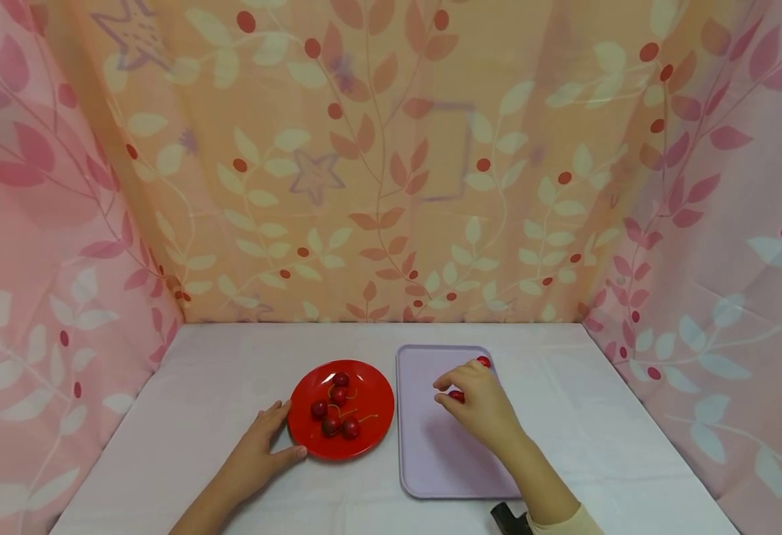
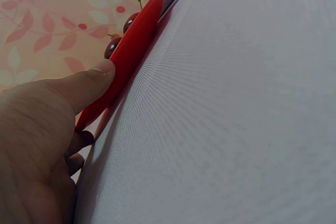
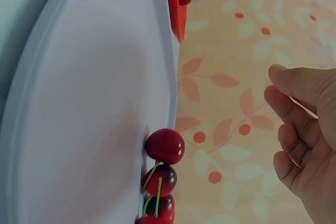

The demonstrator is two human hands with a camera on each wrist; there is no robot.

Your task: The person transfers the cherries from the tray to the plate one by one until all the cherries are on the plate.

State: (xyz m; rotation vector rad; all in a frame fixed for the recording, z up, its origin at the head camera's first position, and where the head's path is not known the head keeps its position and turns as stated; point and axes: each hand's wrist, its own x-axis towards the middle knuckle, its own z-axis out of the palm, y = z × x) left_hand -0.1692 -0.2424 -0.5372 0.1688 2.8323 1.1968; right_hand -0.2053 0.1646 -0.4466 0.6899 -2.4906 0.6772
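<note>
A round red plate (image 1: pixel 372 438) carries several dark red cherries (image 1: pixel 350 428), some with stems. My left hand (image 1: pixel 256 455) holds the plate's left rim. In the left wrist view, its thumb (image 2: pixel 97 80) lies on the rim and the other fingers are partly hidden behind. To the right lies a flat lilac tray (image 1: pixel 431 475). Above it hovers my right hand (image 1: pixel 481 405), fingers loosely bent, with nothing between thumb and fingertips. Several cherries (image 3: pixel 165 146) lie in a row on the tray, apart from that hand in the right wrist view; the head view mostly hides them.
Both plate and tray rest on a white-covered table (image 1: pixel 230 357), side by side with a narrow gap. Leaf-patterned curtains (image 1: pixel 377 186) enclose the back and both sides. A black object (image 1: pixel 510 518) shows by my right wrist, below the tray.
</note>
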